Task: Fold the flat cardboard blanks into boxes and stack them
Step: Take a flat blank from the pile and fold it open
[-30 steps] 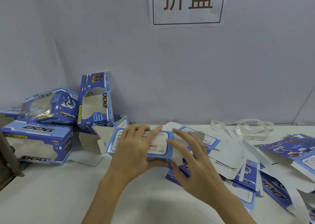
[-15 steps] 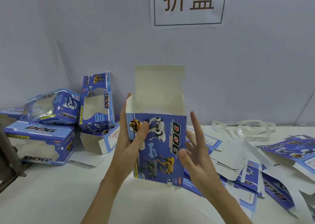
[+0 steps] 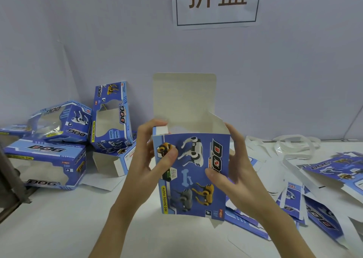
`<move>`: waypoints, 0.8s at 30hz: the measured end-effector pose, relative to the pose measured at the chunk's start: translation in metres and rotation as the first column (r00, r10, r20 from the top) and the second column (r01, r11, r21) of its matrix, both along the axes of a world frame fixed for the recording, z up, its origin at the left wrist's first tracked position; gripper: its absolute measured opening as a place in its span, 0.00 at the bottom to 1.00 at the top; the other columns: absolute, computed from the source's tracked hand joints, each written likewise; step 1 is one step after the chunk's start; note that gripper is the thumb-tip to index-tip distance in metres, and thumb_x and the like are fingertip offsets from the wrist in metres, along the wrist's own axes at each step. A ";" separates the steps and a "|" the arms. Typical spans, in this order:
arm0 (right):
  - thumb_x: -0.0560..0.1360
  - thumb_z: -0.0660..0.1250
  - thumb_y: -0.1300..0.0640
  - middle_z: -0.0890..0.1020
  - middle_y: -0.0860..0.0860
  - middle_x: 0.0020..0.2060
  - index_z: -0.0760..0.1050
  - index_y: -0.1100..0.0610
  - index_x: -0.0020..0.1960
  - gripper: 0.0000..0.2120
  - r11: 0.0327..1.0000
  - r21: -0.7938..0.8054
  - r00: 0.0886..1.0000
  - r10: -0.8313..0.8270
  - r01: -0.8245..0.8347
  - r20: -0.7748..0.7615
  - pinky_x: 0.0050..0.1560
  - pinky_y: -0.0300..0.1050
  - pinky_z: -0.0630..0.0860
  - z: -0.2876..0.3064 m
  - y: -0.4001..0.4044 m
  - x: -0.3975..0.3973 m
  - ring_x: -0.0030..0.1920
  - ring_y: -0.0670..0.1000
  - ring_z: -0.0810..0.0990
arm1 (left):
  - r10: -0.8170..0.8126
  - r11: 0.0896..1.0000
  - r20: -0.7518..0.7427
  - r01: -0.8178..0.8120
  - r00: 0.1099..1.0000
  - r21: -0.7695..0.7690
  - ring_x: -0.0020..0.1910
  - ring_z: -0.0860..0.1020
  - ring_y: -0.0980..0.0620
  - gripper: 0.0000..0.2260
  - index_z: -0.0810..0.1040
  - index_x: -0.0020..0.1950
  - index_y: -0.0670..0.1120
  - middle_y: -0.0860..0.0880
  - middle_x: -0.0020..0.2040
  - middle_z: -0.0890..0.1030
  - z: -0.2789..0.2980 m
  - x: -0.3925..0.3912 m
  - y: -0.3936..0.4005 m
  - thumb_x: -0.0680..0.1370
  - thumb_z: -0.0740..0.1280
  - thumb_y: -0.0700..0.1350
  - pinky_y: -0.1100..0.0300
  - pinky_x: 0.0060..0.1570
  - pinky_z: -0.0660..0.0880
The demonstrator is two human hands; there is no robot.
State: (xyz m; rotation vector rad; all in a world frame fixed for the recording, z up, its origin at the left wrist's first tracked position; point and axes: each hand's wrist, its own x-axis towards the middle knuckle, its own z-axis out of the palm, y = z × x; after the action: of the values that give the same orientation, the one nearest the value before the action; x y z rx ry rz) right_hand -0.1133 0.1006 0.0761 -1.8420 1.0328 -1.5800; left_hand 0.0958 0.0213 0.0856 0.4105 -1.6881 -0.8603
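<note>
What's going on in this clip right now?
A person is folding printed toy-dog cartons at a white table. Both hands hold one opened-up box upright: the left hand grips its left edge, the right hand its right edge, thumbs on the printed front. Its top flap stands open, not yet tucked. Finished boxes are piled at the left against the wall; flat blanks lie spread on the right.
</note>
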 end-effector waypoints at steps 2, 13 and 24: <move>0.76 0.71 0.46 0.80 0.39 0.65 0.52 0.25 0.77 0.40 1.000 -0.018 0.999 -0.021 0.020 -0.036 0.52 0.46 0.85 0.004 0.000 -0.001 0.62 0.51 0.85 | 0.013 1.000 -0.018 -0.014 1.000 -0.019 0.58 0.83 0.53 0.23 0.69 0.70 0.62 0.60 0.61 0.79 0.000 -0.001 0.001 0.78 0.70 0.64 0.59 0.52 0.83; 0.79 0.72 0.50 0.81 0.42 0.64 0.55 0.33 0.80 0.37 0.999 -0.023 0.999 -0.033 0.032 -0.026 0.54 0.58 0.86 0.007 -0.005 0.002 0.61 0.55 0.85 | 0.056 0.997 -0.125 -0.050 0.991 0.051 0.71 0.76 0.45 0.29 0.66 0.79 0.60 0.46 0.72 0.75 -0.006 -0.008 -0.007 0.80 0.70 0.62 0.33 0.66 0.75; 0.80 0.70 0.40 0.85 0.32 0.52 0.76 0.33 0.63 0.12 0.893 0.422 0.987 -0.134 0.158 -0.088 0.44 0.30 0.78 -0.026 -0.024 -0.012 0.53 0.34 0.83 | 0.305 0.748 -0.276 -0.049 0.912 0.662 0.57 0.85 0.46 0.21 0.66 0.72 0.70 0.52 0.63 0.84 -0.026 0.001 -0.043 0.82 0.68 0.60 0.35 0.58 0.80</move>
State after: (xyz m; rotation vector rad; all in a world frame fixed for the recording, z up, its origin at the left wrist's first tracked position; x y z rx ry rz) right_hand -0.1253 0.0770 0.0499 -1.5409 1.4436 -1.2536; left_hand 0.0970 -0.0215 0.0594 0.8114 -0.9401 -1.2793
